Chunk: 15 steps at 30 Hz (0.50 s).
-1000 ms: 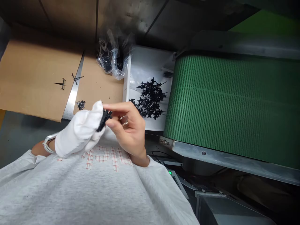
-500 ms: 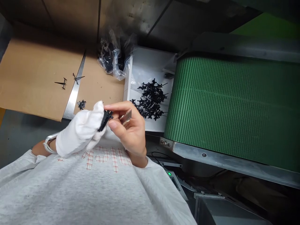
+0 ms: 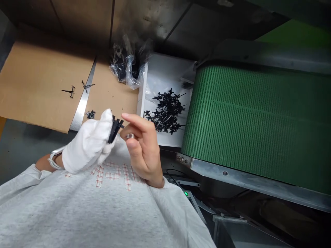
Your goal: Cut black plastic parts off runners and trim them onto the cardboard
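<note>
My left hand (image 3: 89, 143), in a white glove, is closed around a bundle of thin black plastic parts (image 3: 115, 129) in front of my chest. Their blocky ends stick out toward my other hand. My bare right hand (image 3: 144, 148) is beside the bundle, its index finger stretched just clear of the parts. Between its curled fingers and thumb sits a small shiny metal piece (image 3: 130, 136), of which only an end shows. A heap of similar black parts (image 3: 168, 110) lies in a white tray (image 3: 170, 139) beyond the right hand.
Cardboard sheets (image 3: 38, 86) cover the bench at left, with a metal strip (image 3: 84, 100) between them. Two loose black parts (image 3: 71, 91) and a small pile of black bits (image 3: 90, 114) lie there. A clear plastic bag (image 3: 130, 65) stands behind. At right is a green conveyor belt (image 3: 245, 117).
My right hand has drawn slightly away from the black parts, its index finger lifting off. The metal piece has turned in its fingers and shows less. The left hand keeps its hold.
</note>
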Each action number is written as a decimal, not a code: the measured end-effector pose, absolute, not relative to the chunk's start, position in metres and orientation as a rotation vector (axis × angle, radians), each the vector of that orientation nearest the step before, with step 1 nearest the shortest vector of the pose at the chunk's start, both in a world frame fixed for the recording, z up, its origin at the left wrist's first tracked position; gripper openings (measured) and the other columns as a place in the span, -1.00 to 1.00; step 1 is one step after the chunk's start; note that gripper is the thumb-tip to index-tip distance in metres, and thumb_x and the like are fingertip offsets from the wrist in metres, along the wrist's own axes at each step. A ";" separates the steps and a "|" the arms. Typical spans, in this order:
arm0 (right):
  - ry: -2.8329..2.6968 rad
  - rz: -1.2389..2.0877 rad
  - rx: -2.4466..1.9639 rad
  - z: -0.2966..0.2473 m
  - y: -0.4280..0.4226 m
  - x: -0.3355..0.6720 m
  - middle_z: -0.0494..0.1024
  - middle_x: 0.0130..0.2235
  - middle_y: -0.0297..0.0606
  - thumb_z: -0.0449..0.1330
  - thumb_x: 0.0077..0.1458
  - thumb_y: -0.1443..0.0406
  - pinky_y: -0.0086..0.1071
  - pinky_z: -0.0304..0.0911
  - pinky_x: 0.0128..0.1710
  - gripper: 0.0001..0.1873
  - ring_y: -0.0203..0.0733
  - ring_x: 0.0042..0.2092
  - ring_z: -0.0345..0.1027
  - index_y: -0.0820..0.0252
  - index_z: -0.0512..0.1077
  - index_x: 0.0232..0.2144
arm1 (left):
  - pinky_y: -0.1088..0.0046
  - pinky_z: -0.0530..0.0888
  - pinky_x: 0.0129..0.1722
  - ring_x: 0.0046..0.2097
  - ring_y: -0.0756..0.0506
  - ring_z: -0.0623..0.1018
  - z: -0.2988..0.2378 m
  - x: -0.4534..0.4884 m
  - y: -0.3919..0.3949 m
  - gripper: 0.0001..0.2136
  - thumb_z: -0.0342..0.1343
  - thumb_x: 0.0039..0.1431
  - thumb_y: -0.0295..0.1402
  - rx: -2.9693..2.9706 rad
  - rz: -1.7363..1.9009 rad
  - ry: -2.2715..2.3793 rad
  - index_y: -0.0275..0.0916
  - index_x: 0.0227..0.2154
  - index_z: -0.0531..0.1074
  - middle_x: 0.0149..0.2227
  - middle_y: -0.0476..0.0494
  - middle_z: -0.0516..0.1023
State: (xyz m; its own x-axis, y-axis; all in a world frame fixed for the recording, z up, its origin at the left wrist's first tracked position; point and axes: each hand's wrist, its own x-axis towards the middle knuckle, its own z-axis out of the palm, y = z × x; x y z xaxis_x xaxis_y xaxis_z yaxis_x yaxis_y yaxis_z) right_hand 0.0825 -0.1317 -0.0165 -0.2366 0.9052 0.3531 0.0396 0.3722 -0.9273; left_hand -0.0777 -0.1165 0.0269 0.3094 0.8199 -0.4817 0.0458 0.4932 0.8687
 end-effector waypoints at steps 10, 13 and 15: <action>-1.701 0.970 -0.889 -0.014 -0.130 0.083 0.50 0.16 -0.22 0.03 0.43 0.11 -0.31 0.54 -0.25 -0.52 -0.27 -0.27 0.50 -0.09 0.15 0.33 | 0.56 0.24 -0.66 -0.70 0.10 0.25 0.023 -0.081 -0.112 -0.35 -0.11 0.39 0.12 0.982 0.637 1.050 -0.21 -0.74 0.27 -0.81 0.05 0.26; -1.707 0.919 -0.887 -0.016 -0.131 0.082 0.46 0.23 -0.19 0.05 0.42 0.13 -0.25 0.57 -0.23 -0.46 -0.23 -0.26 0.51 -0.13 0.09 0.37 | 0.53 0.19 -0.68 -0.70 0.11 0.21 0.022 -0.081 -0.114 -0.38 -0.02 0.38 0.08 0.921 0.687 1.066 -0.22 -0.72 0.26 -0.79 0.06 0.26; -1.730 0.876 -0.898 -0.019 -0.132 0.081 0.46 0.23 -0.17 0.03 0.42 0.14 -0.20 0.58 -0.20 -0.43 -0.18 -0.24 0.52 -0.14 0.03 0.40 | 0.50 0.16 -0.70 -0.72 0.10 0.18 0.020 -0.080 -0.114 -0.39 0.03 0.34 0.09 0.917 0.710 1.083 -0.21 -0.72 0.26 -0.79 0.07 0.23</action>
